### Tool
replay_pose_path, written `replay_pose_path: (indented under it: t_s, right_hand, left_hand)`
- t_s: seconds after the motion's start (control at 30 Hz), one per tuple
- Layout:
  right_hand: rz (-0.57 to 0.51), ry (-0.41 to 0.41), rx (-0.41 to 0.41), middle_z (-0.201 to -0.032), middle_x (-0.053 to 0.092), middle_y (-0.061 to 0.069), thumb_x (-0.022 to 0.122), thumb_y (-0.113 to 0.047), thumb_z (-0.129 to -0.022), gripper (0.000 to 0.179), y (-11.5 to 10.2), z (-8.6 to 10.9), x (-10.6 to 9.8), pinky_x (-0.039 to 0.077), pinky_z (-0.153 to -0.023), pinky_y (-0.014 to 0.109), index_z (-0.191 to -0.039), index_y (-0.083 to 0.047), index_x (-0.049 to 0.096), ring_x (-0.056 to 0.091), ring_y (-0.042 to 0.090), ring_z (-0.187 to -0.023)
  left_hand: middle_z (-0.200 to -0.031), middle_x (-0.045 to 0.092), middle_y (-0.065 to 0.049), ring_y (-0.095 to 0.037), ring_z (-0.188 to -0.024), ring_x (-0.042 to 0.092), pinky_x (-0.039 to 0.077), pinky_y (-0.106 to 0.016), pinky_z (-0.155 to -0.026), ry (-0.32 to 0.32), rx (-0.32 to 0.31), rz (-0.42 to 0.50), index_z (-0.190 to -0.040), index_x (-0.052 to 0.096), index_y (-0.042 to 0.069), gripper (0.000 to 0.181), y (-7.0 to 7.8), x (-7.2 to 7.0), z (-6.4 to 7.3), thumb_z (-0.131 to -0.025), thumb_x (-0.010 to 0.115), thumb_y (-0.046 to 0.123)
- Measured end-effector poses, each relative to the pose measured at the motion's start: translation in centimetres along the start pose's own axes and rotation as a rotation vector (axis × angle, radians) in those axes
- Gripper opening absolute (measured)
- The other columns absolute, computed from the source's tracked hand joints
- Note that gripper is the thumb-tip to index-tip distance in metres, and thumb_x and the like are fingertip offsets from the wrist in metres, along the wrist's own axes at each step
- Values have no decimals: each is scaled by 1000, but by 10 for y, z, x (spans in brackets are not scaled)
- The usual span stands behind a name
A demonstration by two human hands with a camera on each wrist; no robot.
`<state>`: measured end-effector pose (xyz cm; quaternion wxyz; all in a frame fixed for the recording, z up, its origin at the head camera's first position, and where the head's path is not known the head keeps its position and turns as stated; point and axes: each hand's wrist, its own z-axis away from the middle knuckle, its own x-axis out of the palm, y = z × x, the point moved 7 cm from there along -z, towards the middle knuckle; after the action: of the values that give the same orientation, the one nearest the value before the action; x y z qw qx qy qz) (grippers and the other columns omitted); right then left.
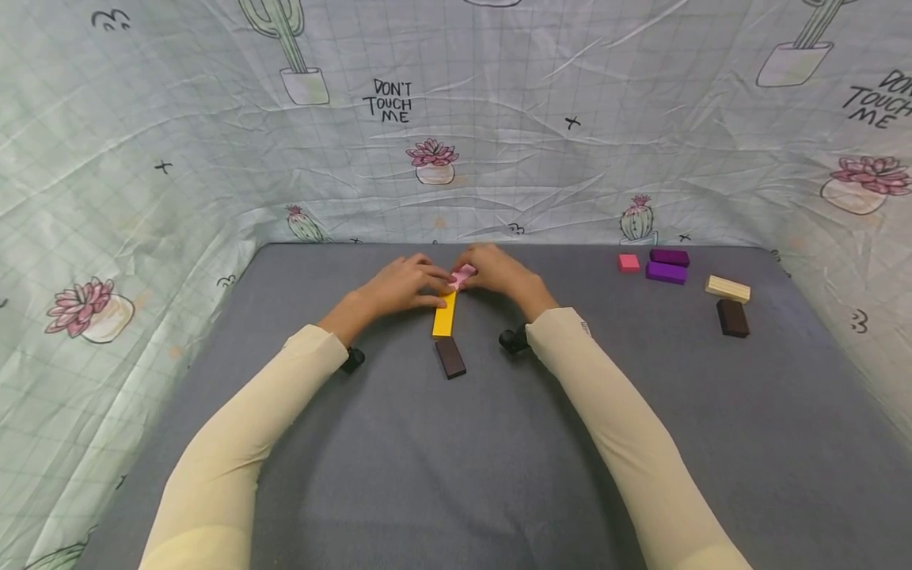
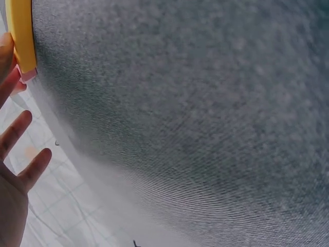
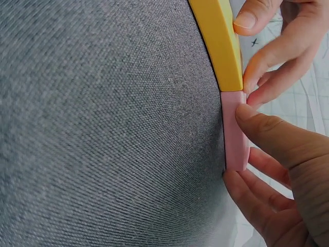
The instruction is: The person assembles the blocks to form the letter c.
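A long yellow block (image 1: pixel 443 315) lies on the grey cloth, with a pink block (image 3: pixel 235 131) end to end against its far end. My right hand (image 1: pixel 499 273) holds the pink block, thumb on one face and fingertips around its far end, as the right wrist view shows. From the left, my left hand (image 1: pixel 402 286) touches the yellow block with its thumb and fingertips close to the joint, its other fingers spread. A dark brown block (image 1: pixel 450 358) lies at a slight angle at the yellow block's near end.
At the back right lie a small red-pink block (image 1: pixel 628 263), a dark purple block (image 1: pixel 670 257), a purple block (image 1: pixel 666 273), a pale wooden block (image 1: pixel 727 289) and another dark brown block (image 1: pixel 732 317). A patterned cloth (image 1: pixel 499 158) hangs behind the table.
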<state>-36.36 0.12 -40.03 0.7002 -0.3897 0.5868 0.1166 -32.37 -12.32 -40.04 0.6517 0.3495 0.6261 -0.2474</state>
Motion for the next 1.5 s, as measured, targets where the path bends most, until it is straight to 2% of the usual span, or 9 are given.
replay_pose_path:
  t_s: [0.17,0.57,0.83,1.1,1.5]
  right_hand:
    - [-4,-5,20,-125,68,13,75,-18,-94,35,3,0,0,47,-102,40,-125,-3,72,59,28,-113]
    - [19,2,21,-118,69,13,74,-14,-95,31,5,-2,-1,50,-92,39,-123,-3,73,59,28,-102]
    - [50,16,5,-124,70,12,73,-9,-94,30,9,-2,-3,49,-101,40,-125,-6,73,61,29,-111]
    - [34,58,-26,-123,71,11,72,-6,-94,28,9,1,-4,49,-100,40,-122,-6,75,63,28,-112]
    - [39,65,-52,-120,72,12,74,-8,-94,27,7,-1,-2,50,-99,40,-120,-5,76,65,28,-111]
  left_hand:
    - [-137,65,2,-29,-125,51,43,-54,-97,9,35,-35,-128,74,23,36,3,-1,-3,-96,70,40]
    - [-141,62,3,-30,-129,47,41,-57,-100,3,19,-23,-125,75,25,34,-1,-1,-4,-95,70,40]
    - [-141,62,3,-30,-128,48,41,-57,-99,30,34,-15,-127,73,24,36,1,-4,-5,-95,70,40]
    - [-140,63,6,-28,-128,48,41,-56,-98,8,27,-18,-126,75,25,36,-1,-3,-5,-95,70,41]
    - [-140,63,9,-27,-127,48,39,-55,-98,-37,-8,29,-124,76,27,32,-5,-1,-3,-96,69,40]
